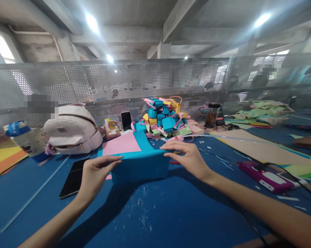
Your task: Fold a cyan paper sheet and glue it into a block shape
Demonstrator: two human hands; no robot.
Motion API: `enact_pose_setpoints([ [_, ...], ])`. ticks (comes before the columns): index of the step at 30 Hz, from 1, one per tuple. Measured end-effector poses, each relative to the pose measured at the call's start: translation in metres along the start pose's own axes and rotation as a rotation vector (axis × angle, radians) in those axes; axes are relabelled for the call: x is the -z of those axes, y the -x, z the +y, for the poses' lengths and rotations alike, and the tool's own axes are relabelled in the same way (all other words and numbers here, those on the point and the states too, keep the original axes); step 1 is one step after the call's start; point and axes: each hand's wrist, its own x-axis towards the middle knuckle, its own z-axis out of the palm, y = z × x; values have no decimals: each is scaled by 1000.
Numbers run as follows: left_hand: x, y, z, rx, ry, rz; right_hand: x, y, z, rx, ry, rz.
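Observation:
A blue sheet of paper stands on edge above the table, pinched at both upper corners. My left hand grips its left corner between thumb and fingers. At the opposite corner, my right hand has thumb and fingertips closed on the same sheet. Just behind it, a pink sheet lies flat, with a blue paper strip beside it. Scissors, partly hidden, show a bit of red handle under my right hand.
Folded blue, yellow and pink paper pieces form a pile at the back. A black phone, backpack and bottle are at left. A purple power bank with a cable and large paper sheets lie right. A perforated metal partition stands behind.

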Motion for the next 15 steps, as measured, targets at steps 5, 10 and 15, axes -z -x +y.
enact_pose_setpoints([
  [5,0,-2,-1,-6,-6,-4,1,0,0,28,39,4],
  [10,-2,-6,-1,-21,-15,-9,2,-2,-2,42,21,10],
  [15,2,-10,-2,-61,-48,24,4,-5,2,12,-25,34],
])
